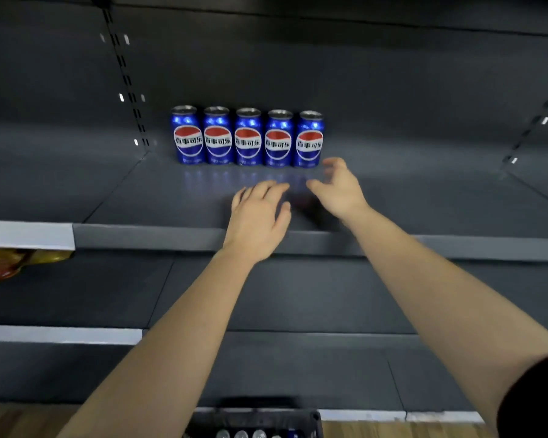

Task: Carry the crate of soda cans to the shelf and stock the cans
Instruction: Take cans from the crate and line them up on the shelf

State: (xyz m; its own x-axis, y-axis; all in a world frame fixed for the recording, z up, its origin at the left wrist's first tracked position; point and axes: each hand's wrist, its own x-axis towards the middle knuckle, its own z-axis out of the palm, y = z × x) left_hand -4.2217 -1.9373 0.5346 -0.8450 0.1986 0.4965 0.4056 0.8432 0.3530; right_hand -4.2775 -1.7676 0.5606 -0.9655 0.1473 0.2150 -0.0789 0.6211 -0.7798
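Observation:
Several blue soda cans [247, 137] stand upright in a row at the back of a dark grey shelf [171, 197]. My left hand [258, 219] hovers over the shelf in front of the row, fingers straight, holding nothing. My right hand [337, 188] is just right of it, close to the rightmost can [309, 140], fingers loosely spread and empty. At the bottom edge, a black crate [310, 420] on the floor shows the tops of more cans [241, 434].
A lower dark shelf [298, 295] lies beneath, another below it. Yellow-orange packaged goods [10, 263] sit at the left under a white shelf edge [26, 235]. Slotted uprights [125, 77] flank the bay. Wooden floor [29, 422] shows at the bottom.

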